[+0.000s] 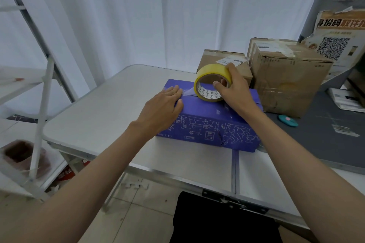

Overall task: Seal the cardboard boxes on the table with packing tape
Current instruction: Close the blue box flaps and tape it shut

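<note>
While fingers (pixel 229 69) grip tape roll (pixel 212 83).

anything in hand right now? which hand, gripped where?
Right hand grips the yellow tape roll: thumb inside the core, fingers over the outer rim. Left hand holds nothing; it presses flat on the blue box.

White folding table (pixel 102 116) with purple box (pixel 207 124), two brown cartons (pixel 288 81), grey mat (pixel 316 144)

Blue box (pixel 209 122) with white line drawings — yellow tape roll (pixel 212 82), white triangle-patterned core — brown boxes (pixel 286 77).
</note>
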Available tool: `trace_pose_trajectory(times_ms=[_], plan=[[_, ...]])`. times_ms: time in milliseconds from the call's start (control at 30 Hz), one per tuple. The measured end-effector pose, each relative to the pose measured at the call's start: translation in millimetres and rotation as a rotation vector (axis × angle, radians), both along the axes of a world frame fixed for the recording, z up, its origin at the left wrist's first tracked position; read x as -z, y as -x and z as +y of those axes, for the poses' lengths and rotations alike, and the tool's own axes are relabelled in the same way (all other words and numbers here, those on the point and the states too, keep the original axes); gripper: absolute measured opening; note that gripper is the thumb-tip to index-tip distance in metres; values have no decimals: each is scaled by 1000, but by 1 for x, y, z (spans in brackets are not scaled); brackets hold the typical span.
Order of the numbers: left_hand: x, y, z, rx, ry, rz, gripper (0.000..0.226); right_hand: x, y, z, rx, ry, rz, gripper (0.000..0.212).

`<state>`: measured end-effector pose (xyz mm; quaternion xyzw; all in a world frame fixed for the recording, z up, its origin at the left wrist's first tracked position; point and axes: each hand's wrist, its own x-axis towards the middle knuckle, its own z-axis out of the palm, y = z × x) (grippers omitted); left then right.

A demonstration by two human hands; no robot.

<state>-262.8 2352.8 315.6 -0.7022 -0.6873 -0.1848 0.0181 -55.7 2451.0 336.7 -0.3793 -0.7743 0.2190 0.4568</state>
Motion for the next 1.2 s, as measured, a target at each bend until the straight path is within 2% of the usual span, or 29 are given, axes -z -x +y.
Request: trace_pose_trajectory(times_ms=[267,400,600,833,1100,1200], plan=[[-14,-3,2,31,-7,-100,36,-3,-3,-4,-18,98,-39,40],[-25,-14,10,42,50,-127,34,-3,-3,-4,-2,74,-80,36],[-10,-28,13,64,86,-4,62,-1,-3,-2,-21,37,-97,39],[-8,-37,14,25,110,-5,98,-4,0,-5,-20,106,-154,46],[-8,-27,20,40,148,28,97,-7,-3,-6,-15,142,-157,34],[-7,-27,21,50,143,24,98,-11,-1,-7,-25,116,-144,41]])
